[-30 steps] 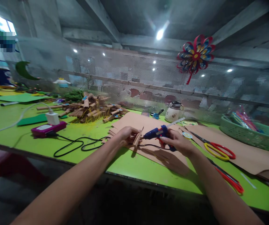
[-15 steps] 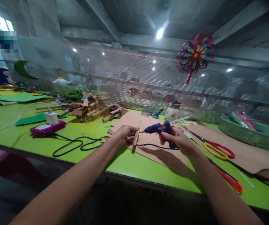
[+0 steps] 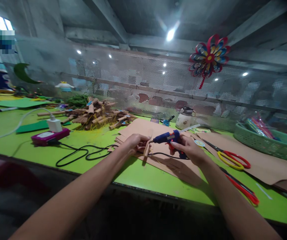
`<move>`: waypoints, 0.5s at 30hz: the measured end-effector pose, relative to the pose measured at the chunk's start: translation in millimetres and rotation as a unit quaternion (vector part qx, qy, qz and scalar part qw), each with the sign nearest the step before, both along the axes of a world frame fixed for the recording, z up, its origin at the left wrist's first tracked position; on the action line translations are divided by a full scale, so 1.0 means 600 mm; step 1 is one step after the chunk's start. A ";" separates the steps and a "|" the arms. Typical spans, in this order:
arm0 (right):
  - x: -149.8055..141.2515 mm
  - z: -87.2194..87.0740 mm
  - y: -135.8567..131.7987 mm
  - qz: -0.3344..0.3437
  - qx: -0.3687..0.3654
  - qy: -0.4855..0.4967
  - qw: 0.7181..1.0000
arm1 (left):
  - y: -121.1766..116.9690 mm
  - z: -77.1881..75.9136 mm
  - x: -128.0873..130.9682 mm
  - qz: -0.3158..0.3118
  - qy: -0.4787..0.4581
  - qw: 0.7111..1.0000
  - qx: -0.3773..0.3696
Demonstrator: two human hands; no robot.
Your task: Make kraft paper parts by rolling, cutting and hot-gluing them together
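Observation:
My right hand (image 3: 187, 146) is wrapped round the handle of a blue hot glue gun (image 3: 167, 137) with a red trigger and a small red light. A clear glue stick (image 3: 191, 128) juts from its back end. My left hand (image 3: 137, 142) is closed on a small rolled brown paper tube (image 3: 147, 149), held tilted above the brown paper sheets (image 3: 143, 126). The gun's nozzle points left, at or very near the tube's upper end; whether they touch I cannot tell. The left fingertips are partly hidden behind the tube.
Paper rolls (image 3: 95, 115) with yellow strings are piled at the back left. A purple power strip (image 3: 50, 136) carries a white plug and black cord. Scissors (image 3: 230, 160), a red-handled cutter (image 3: 243, 190), a green basket (image 3: 270, 140) and a white jug (image 3: 184, 118) lie or stand rightward.
The paper tube has tilted a little and shifted slightly right in my left hand. The glue gun has moved slightly left and down, keeping close to it.

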State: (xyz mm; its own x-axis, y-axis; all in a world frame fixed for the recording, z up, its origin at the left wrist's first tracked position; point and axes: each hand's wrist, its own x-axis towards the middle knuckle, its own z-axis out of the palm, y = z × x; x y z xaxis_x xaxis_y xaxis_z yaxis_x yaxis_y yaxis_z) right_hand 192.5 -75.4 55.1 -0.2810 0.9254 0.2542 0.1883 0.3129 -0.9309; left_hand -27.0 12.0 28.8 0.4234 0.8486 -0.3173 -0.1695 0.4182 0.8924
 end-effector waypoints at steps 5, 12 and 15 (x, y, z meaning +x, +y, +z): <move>0.002 -0.002 0.004 -0.012 0.004 0.008 1.000 | 0.005 -0.005 -0.001 -0.023 -0.015 1.000 -0.003; 0.005 -0.006 0.008 -0.019 0.002 0.028 0.999 | 0.006 -0.005 -0.002 -0.032 -0.030 0.999 -0.002; 0.000 -0.002 0.004 -0.015 -0.014 0.035 0.999 | 0.004 -0.003 -0.002 -0.031 -0.033 0.999 -0.014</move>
